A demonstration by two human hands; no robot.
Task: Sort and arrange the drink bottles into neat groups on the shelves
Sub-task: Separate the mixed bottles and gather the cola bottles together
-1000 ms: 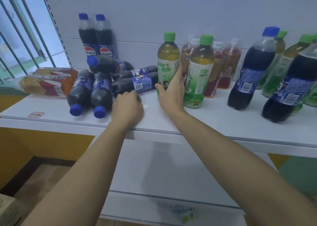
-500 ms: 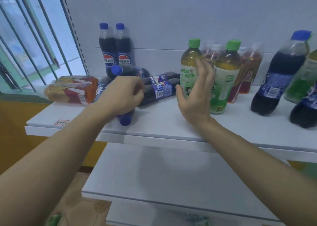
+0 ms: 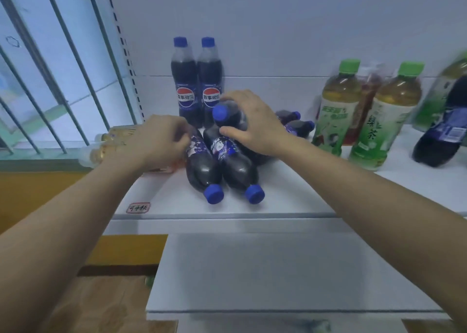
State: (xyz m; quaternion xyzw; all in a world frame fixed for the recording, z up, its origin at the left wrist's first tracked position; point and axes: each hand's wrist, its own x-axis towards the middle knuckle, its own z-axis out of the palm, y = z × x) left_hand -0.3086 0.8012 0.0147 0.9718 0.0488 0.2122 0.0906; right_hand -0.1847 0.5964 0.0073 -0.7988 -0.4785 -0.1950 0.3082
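Spanning the view, white shelf [image 3: 252, 206], right hand [image 3: 255, 123] clamped on a lying cola bottle [image 3: 227, 115] atop two fallen cola bottles [image 3: 219, 166], left hand [image 3: 156, 140] curled beside them, grip unclear, upright cola pair [image 3: 197, 80] behind.

Left hand [image 3: 161, 137] curled, right hand [image 3: 252, 123] gripping
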